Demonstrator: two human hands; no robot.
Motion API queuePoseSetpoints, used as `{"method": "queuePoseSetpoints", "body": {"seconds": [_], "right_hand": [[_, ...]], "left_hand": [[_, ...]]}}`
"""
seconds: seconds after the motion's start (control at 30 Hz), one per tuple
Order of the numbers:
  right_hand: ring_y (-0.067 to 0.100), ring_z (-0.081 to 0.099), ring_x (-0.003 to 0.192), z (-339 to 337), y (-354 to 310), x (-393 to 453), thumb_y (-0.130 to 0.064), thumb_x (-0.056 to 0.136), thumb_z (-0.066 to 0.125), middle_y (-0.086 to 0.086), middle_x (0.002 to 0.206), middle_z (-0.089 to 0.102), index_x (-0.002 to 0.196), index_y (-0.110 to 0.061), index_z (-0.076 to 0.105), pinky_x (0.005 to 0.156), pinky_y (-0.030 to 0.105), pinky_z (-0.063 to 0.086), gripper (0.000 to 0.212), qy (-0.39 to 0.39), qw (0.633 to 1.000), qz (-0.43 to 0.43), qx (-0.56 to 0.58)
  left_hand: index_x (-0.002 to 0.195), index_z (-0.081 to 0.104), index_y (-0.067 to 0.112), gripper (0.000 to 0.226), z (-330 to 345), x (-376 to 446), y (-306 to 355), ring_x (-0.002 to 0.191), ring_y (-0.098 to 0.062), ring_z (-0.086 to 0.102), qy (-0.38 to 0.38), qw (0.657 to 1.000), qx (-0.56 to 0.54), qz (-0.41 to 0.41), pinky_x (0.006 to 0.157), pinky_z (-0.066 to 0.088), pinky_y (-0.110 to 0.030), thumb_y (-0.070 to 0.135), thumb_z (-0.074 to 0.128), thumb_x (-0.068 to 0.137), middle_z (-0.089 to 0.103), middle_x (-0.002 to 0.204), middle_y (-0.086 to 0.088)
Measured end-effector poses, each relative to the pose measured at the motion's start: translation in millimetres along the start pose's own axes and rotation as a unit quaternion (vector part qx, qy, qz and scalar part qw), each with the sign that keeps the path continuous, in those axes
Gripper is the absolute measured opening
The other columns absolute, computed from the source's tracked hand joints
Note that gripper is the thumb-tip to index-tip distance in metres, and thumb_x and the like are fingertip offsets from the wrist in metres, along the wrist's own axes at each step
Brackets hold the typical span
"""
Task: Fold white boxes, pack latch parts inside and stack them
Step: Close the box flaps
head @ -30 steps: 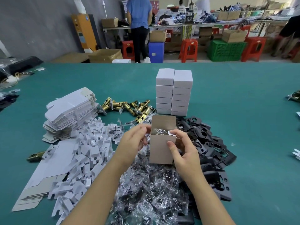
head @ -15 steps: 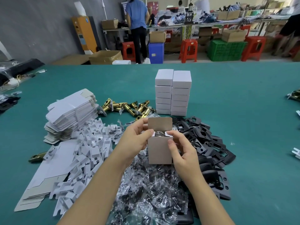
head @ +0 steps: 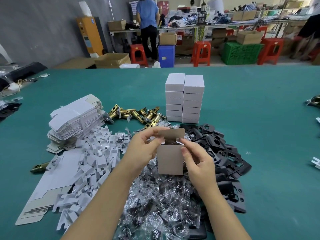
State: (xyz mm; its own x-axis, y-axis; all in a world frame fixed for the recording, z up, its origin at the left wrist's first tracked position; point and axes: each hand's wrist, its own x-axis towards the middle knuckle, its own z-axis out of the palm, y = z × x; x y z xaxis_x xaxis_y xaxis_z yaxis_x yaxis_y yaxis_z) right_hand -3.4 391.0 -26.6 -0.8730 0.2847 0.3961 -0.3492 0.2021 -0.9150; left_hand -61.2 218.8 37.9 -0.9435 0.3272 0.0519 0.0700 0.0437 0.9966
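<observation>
Since a second ago the top flap (head: pixel 172 134) has tipped from standing upright to leaning over the box mouth, so closing is under way and I judge only the tuck is left before stacking. My left hand (head: pixel 144 149) pinches the flap's near edge and the box's left side; my right hand (head: pixel 197 157) curls round the right side, fingertips on the small side tab. I hold the box (head: pixel 170 159) in the air above the heap of bagged parts (head: pixel 161 201), in front of the stacked white boxes (head: pixel 184 99). Its long axis stands upright, open end up, a broad face towards me.
</observation>
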Motion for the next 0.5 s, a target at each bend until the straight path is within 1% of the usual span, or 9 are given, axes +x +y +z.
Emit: {"method": "queuePoseSetpoints", "body": {"seconds": [0.03, 0.1, 0.17, 0.2, 0.23, 0.3, 0.37, 0.43, 0.5], "right_hand": [[0.008, 0.064, 0.12, -0.2, 1.0, -0.1, -0.03, 0.1, 0.06, -0.02, 0.123, 0.069, 0.124, -0.046, 0.067, 0.09, 0.016, 0.052, 0.03, 0.002, 1.0, 0.004, 0.003], [0.007, 0.065, 0.115, -0.4, 2.2, -0.5, -0.029, 0.101, 0.061, -0.02, 0.121, 0.07, 0.123, -0.047, 0.067, 0.087, 0.018, 0.055, 0.03, 0.006, 1.0, 0.017, 0.011], [0.007, 0.067, 0.111, -0.5, 2.0, -0.2, -0.034, 0.098, 0.063, -0.019, 0.116, 0.072, 0.117, -0.054, 0.067, 0.084, 0.023, 0.058, 0.028, 0.013, 0.999, 0.031, 0.024], [0.008, 0.068, 0.108, -0.6, 2.0, 0.0, -0.036, 0.096, 0.064, -0.018, 0.113, 0.072, 0.113, -0.056, 0.066, 0.082, 0.025, 0.06, 0.027, 0.017, 0.999, 0.035, 0.031], [0.008, 0.069, 0.107, -0.7, 1.7, 0.8, -0.038, 0.094, 0.065, -0.017, 0.111, 0.073, 0.11, -0.055, 0.064, 0.081, 0.029, 0.06, 0.024, 0.021, 0.998, 0.038, 0.037], [0.01, 0.069, 0.108, -0.6, 0.6, 1.8, -0.039, 0.094, 0.066, -0.015, 0.112, 0.073, 0.111, -0.052, 0.058, 0.08, 0.033, 0.06, 0.023, 0.022, 0.998, 0.042, 0.041], [0.01, 0.068, 0.109, 0.2, -0.2, 1.0, -0.041, 0.098, 0.064, -0.016, 0.115, 0.072, 0.116, -0.053, 0.057, 0.079, 0.029, 0.059, 0.023, 0.012, 0.999, 0.034, 0.038], [0.011, 0.067, 0.107, 0.9, -0.7, -0.5, -0.049, 0.1, 0.058, -0.015, 0.118, 0.07, 0.119, -0.051, 0.061, 0.075, 0.029, 0.059, 0.02, 0.0, 0.999, 0.034, 0.042], [0.013, 0.066, 0.103, 1.5, -1.0, -1.4, -0.054, 0.097, 0.05, -0.012, 0.117, 0.07, 0.118, -0.044, 0.066, 0.071, 0.032, 0.059, 0.028, -0.003, 0.997, 0.045, 0.058]], "left_hand": [[0.107, 0.078, 0.034, 0.032, -0.8, -0.8, -0.4, 0.052, -0.008, 0.041, -0.006, 1.0, 0.002, -0.004, 0.049, 0.038, -0.017, 0.008, 0.059, 0.101, 0.062, 0.068, 0.005], [0.103, 0.079, 0.03, 0.025, -2.3, -3.2, -0.5, 0.055, -0.009, 0.044, -0.021, 1.0, -0.001, -0.01, 0.053, 0.041, -0.016, 0.011, 0.062, 0.1, 0.056, 0.068, -0.004], [0.099, 0.078, 0.027, 0.017, -3.1, -6.1, -0.6, 0.057, -0.009, 0.046, -0.037, 0.999, 0.004, -0.003, 0.059, 0.044, -0.019, 0.014, 0.068, 0.097, 0.056, 0.075, -0.014], [0.097, 0.078, 0.025, 0.012, -3.0, -7.3, -0.3, 0.057, -0.009, 0.047, -0.04, 0.999, 0.007, 0.003, 0.062, 0.046, -0.022, 0.016, 0.071, 0.095, 0.06, 0.082, -0.018], [0.093, 0.077, 0.023, 0.007, -2.6, -7.6, -0.2, 0.057, -0.008, 0.049, -0.038, 0.999, 0.009, 0.009, 0.064, 0.047, -0.023, 0.018, 0.073, 0.093, 0.066, 0.093, -0.017], [0.084, 0.076, 0.023, 0.008, -0.9, -7.6, -1.1, 0.057, -0.003, 0.052, -0.023, 0.999, 0.03, 0.02, 0.061, 0.047, -0.02, 0.023, 0.074, 0.092, 0.071, 0.106, 0.0], [0.077, 0.075, 0.024, 0.016, 0.7, -6.4, -2.2, 0.059, 0.002, 0.056, 0.001, 0.997, 0.068, 0.032, 0.058, 0.047, -0.015, 0.022, 0.074, 0.093, 0.071, 0.108, 0.015], [0.077, 0.074, 0.026, 0.016, 1.8, -5.6, -2.9, 0.061, 0.001, 0.055, 0.014, 0.994, 0.097, 0.043, 0.059, 0.047, -0.016, 0.02, 0.075, 0.092, 0.07, 0.108, 0.018], [0.082, 0.075, 0.027, 0.012, 1.9, -5.1, -3.3, 0.065, -0.007, 0.052, 0.013, 0.99, 0.126, 0.058, 0.061, 0.048, -0.021, 0.019, 0.077, 0.09, 0.07, 0.105, 0.019]]}}
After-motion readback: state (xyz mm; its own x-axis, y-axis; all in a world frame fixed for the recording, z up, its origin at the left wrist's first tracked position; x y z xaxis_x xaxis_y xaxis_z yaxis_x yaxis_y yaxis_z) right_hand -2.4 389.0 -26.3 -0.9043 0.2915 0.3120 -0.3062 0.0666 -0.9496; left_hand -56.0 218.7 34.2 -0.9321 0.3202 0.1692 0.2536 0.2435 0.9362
